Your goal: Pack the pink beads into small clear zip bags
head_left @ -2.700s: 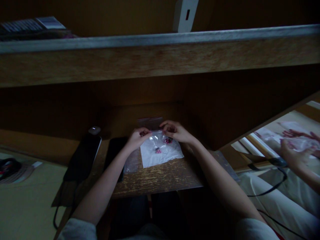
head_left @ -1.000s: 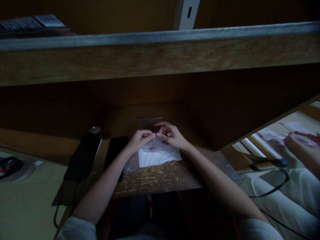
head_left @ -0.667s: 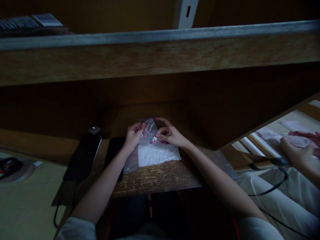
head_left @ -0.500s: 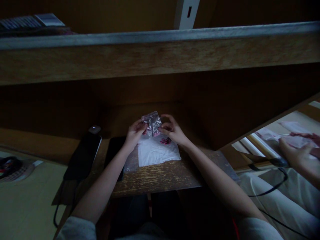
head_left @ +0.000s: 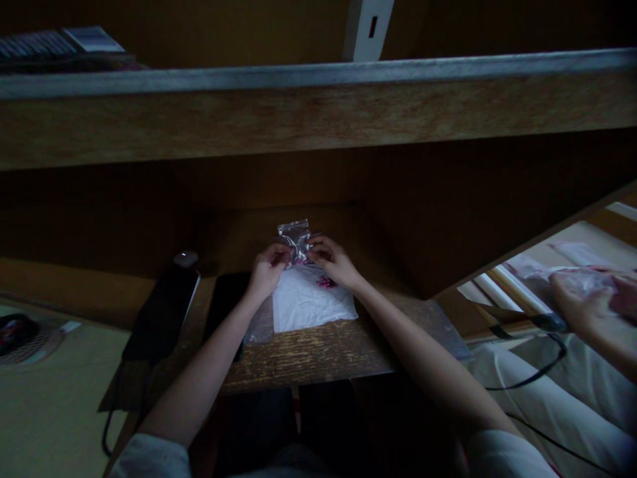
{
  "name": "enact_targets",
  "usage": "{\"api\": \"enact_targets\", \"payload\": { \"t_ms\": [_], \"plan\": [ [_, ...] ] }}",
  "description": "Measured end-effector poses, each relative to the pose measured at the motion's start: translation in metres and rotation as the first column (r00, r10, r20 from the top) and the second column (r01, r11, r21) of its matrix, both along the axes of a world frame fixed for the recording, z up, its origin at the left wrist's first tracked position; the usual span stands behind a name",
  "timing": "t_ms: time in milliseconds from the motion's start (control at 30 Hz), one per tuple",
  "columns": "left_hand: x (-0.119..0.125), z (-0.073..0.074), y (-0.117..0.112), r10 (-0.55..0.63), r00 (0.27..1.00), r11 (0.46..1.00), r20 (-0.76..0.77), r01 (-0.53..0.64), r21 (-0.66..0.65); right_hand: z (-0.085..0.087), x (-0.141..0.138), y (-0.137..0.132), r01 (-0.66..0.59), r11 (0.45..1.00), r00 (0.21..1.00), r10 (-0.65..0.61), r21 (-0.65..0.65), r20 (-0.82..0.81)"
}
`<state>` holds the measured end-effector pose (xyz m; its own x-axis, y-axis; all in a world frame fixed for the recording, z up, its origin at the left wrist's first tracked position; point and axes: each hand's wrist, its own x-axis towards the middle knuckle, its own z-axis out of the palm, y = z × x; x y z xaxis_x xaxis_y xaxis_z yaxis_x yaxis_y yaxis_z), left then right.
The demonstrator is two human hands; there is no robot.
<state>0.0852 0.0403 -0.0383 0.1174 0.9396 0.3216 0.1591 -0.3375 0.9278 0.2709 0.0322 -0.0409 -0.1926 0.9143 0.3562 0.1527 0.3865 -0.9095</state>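
A small clear zip bag [head_left: 294, 232] is pinched between my two hands, its zip end pointing away from me. My left hand [head_left: 269, 264] is closed on its left side, and my right hand [head_left: 334, 261] on its right side. Something pink shows at the bag's near end, too small to make out. Below lies a crumpled white cloth or tissue [head_left: 308, 309], spread on the wooden desk [head_left: 318, 358]. On it, beside my right hand, sits a little heap of dark pink beads [head_left: 326, 282]. A clear plastic sheet or bag [head_left: 259, 325] lies at the cloth's left edge.
A dark phone-like slab [head_left: 223, 305] lies under my left forearm. Further left is another black phone [head_left: 162, 315] with a cable, near a small white case [head_left: 186, 258]. A shelf edge [head_left: 318, 113] crosses above. At right, another person's hand [head_left: 580, 302] holds clear plastic.
The bag has come slightly lower and left, tipping flatter, and my hands have moved with it. At right, the other person's hands have drawn closer together over the plastic.
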Motion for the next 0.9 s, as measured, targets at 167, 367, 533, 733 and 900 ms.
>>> {"api": "enact_targets", "payload": {
  "t_ms": [167, 367, 533, 733, 900],
  "plan": [
    [-0.006, -0.005, 0.006, 0.073, 0.997, 0.997, -0.026, -0.073, -0.006, 0.004, 0.003, -0.003, -0.005, 0.993, 0.970, -0.023, 0.116, 0.243],
    [-0.007, -0.014, 0.011, 0.096, 0.985, 0.995, -0.145, -0.100, -0.024, 0.006, 0.007, -0.006, -0.071, 0.968, 0.856, -0.065, 0.241, 0.513],
    [-0.008, -0.014, 0.011, 0.122, 0.949, 0.987, -0.289, -0.148, -0.068, 0.006, 0.013, -0.005, -0.049, 0.959, 0.793, -0.134, 0.280, 0.594],
    [-0.009, -0.009, 0.007, 0.155, 0.892, 0.987, -0.425, -0.154, 0.038, 0.008, 0.023, -0.001, -0.033, 0.958, 0.754, -0.163, 0.284, 0.637],
    [-0.009, -0.010, 0.005, 0.132, 0.858, 0.991, -0.497, -0.120, 0.055, 0.006, 0.025, 0.000, -0.042, 0.962, 0.695, -0.166, 0.270, 0.700]
  ]
}}
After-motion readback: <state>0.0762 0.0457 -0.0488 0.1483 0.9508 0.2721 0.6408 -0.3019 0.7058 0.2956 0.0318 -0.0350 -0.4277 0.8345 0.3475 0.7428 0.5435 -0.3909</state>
